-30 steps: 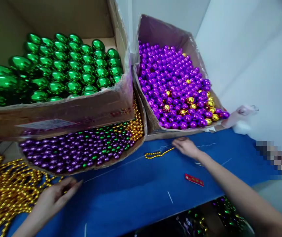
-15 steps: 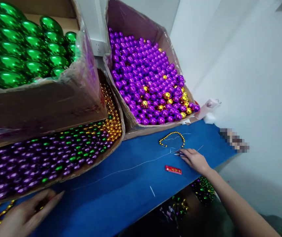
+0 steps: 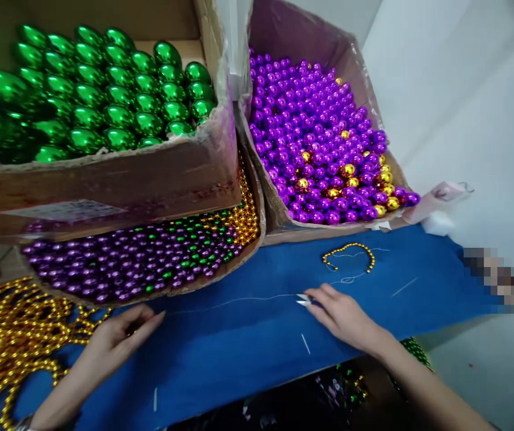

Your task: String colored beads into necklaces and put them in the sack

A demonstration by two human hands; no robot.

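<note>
While the right hand [image 3: 344,316] pinches small silver scissors [image 3: 304,300] at a thin white thread [image 3: 239,300] lying taut across the blue cloth [image 3: 248,347], the left hand [image 3: 120,335] pins its other end.

- Bright, even indoor light from above; shadows are soft and faint.
- Sharp white glints on the glossy green oval baubles [image 3: 104,96] at 10 o'clock and the shiny purple round beads [image 3: 315,137] at 1 o'clock.
- Wide-lens bending stretches the brown cardboard box [image 3: 104,185] edges toward the frame corners.
- Slight softness overall; a pixelated patch sits at 4 o'clock on the pale wall [image 3: 477,120].
</note>
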